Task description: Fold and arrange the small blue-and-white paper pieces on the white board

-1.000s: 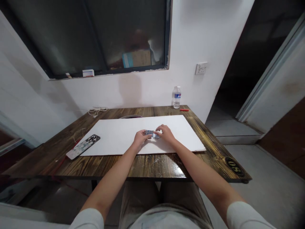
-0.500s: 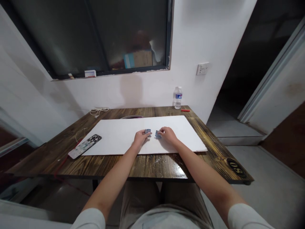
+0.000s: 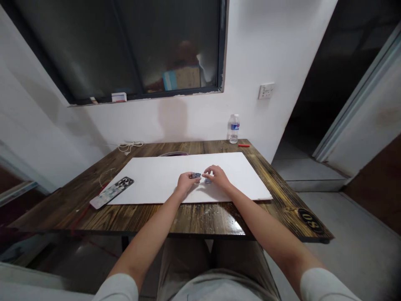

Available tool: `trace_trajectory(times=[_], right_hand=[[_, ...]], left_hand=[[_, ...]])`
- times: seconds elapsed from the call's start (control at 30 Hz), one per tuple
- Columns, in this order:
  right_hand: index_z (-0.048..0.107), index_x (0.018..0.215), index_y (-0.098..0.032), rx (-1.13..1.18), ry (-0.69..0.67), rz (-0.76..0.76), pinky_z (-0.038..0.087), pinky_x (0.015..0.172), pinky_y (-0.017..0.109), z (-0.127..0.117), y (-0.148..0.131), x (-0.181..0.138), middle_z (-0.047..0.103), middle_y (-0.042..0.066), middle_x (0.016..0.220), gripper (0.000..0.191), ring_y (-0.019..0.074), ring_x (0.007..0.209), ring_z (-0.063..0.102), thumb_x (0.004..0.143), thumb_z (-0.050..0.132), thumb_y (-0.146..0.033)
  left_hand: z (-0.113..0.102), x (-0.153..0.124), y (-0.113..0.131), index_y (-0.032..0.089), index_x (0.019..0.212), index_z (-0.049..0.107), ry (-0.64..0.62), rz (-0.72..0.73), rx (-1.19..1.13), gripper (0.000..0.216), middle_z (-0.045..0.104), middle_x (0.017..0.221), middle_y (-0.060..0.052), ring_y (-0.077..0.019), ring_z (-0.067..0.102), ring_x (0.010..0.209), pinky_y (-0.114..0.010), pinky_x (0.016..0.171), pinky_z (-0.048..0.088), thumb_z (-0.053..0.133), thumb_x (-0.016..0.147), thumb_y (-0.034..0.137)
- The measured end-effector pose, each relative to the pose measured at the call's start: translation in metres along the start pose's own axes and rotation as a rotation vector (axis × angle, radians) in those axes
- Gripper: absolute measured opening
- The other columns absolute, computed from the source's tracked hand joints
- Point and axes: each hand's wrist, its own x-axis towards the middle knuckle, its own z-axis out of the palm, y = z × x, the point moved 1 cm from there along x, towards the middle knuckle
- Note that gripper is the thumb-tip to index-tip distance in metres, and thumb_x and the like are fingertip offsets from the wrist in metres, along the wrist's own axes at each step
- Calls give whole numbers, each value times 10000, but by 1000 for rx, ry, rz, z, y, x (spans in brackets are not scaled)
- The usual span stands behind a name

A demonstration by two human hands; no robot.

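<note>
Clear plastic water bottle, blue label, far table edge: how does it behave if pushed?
The clear plastic water bottle stands tall and narrow: probably tips if pushed high. Round body: likely rolls once down. Fill level unclear, so weight uncertain.

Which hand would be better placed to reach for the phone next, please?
Left, probably. The phone lies at the left edge of the board, on the same side as the left hand; the right hand would have to cross over. Both hands pinch blue cards, so either must let go first.
</note>
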Motion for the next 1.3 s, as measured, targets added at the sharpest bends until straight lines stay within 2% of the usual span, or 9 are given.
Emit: trace_trajectory(times=[0.2, 0.4, 0.53, 0.73, 0.93, 1.1, 1.2, 1.3], right_hand=[[678, 726, -184, 53, -24, -31, 395, 756, 274, 8, -1, 0, 627, 29, 804, 87, 161, 802, 538, 804, 703, -212], [682, 736, -195, 79, -2, 41, 421, 725, 274, 4, 3, 1, 641, 21, 807, 64, 150, 747, 550, 798, 670, -206], [689, 716, -197, 140, 43, 86, 441, 706, 270, 5, 5, 1, 665, 23, 799, 101, 147, 725, 571, 780, 673, -273], [693, 728, -187, 348, 71, 238, 450, 621, 260, 12, 10, 2, 666, 13, 685, 267, 151, 654, 581, 732, 675, -453], [667, 734, -180, 477, 77, 309, 444, 602, 259, 14, 14, 3, 656, 10, 659, 322, 149, 618, 568, 699, 651, -499], [650, 706, -183, 373, 133, 303, 445, 638, 269, 2, 22, 6, 664, 13, 682, 269, 162, 663, 582, 738, 617, -448], [655, 675, -183, 187, 22, 315, 416, 622, 263, -3, 23, 3, 664, 13, 677, 178, 161, 656, 581, 749, 625, -342], [669, 678, -184, -93, -74, 252, 399, 657, 269, -4, 21, -2, 678, 39, 732, 107, 170, 710, 583, 760, 647, -250]], left_hand=[[3, -3, 3, 129, 701, 705, -96, 13, 67, 260, 673, 622, -28, -134, 588, 577, -221, 548, 418, 855, 526, 250], [5, -6, 7, 119, 779, 741, -180, 5, -52, 327, 706, 718, -61, -124, 583, 611, -212, 557, 409, 838, 586, 364], [4, -8, 8, 123, 793, 750, -187, -26, -86, 328, 716, 743, -72, -129, 595, 633, -212, 575, 422, 848, 575, 347], [2, -5, 7, 137, 781, 747, -179, -54, -111, 331, 717, 725, -67, -129, 611, 626, -209, 565, 443, 871, 542, 328], [1, 0, 2, 123, 776, 736, -146, -89, -169, 350, 709, 698, -61, -120, 620, 597, -188, 516, 436, 886, 513, 299], [-1, 1, -1, 130, 819, 730, -104, -115, -201, 348, 743, 867, -107, -136, 649, 667, -185, 508, 469, 866, 558, 316], [-3, 2, -2, 133, 847, 722, -66, -137, -219, 352, 743, 950, -124, -142, 657, 687, -188, 490, 483, 851, 581, 322], [-5, 4, -1, 133, 853, 718, -30, -148, -227, 335, 743, 951, -122, -143, 660, 686, -179, 467, 475, 840, 591, 302]])
